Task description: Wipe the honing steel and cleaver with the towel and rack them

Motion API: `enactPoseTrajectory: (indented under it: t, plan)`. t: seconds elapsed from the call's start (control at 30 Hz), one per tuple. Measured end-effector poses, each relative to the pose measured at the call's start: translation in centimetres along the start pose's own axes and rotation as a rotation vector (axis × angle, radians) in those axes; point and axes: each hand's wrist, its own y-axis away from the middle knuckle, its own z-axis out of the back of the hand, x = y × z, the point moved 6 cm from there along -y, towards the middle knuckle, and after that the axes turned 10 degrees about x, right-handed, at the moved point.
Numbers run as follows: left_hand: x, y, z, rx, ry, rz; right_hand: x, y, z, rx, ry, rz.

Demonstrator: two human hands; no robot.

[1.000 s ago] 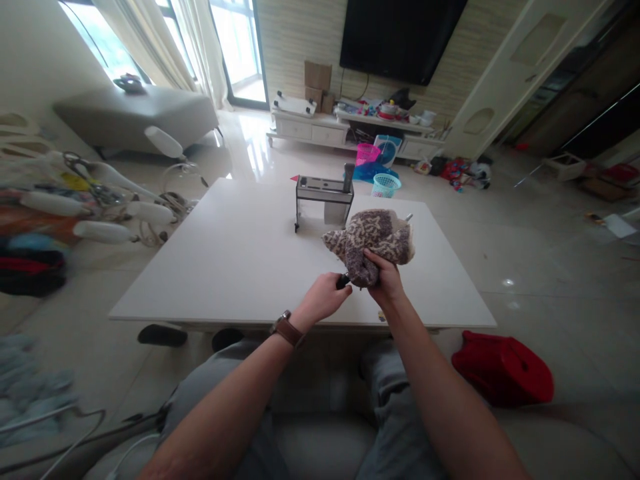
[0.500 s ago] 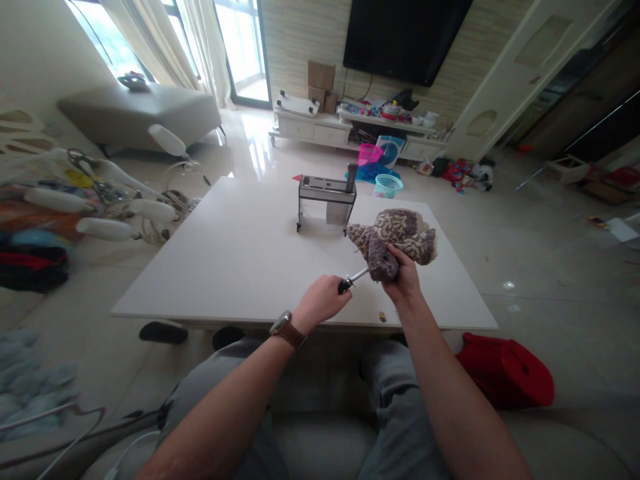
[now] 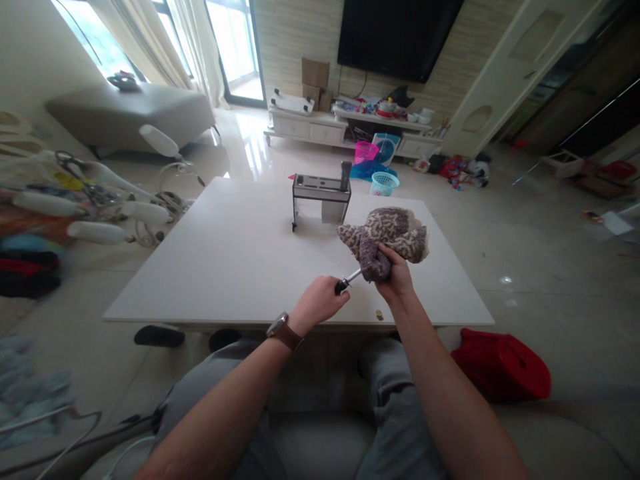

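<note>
My left hand (image 3: 320,302), with a brown-strapped watch on its wrist, is closed around the black handle of a sharpening steel (image 3: 353,275). Its thin metal rod points up to the right, and its far end is hidden by a brown-and-cream knitted cloth (image 3: 393,230). That bunched cloth is gripped from below by my right hand (image 3: 397,279), thumb on top, above the table's right side. Beyond both hands stands a knife rack (image 3: 321,190) with see-through sides; a dark handle sticks up at its right end and a broad blade hangs inside.
The rack stands on a white table (image 3: 225,267), with a small sticker (image 3: 379,315) near the front edge. A red stool-like object (image 3: 503,367) is at the lower right. Behind are a turquoise basket (image 3: 385,183) and a pink basket (image 3: 365,152). Lamp arms (image 3: 100,232) reach in from the left.
The view has shifted slightly, so nearly everything sits a little further left. Both hands keep their grips, and the rod remains against the cloth.
</note>
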Motion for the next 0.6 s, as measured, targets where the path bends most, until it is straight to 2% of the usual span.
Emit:
enactPoseTrajectory:
  t: [0.37,0.6]
  plan:
    - [0.01,-0.04,-0.16,-0.013,0.015,0.005,-0.11,0.3,-0.25,-0.035,0.002,-0.022]
    - [-0.04,-0.2,-0.06,-0.017,0.017,-0.008,-1.01,0.47,-0.8,-0.007,0.0,-0.059]
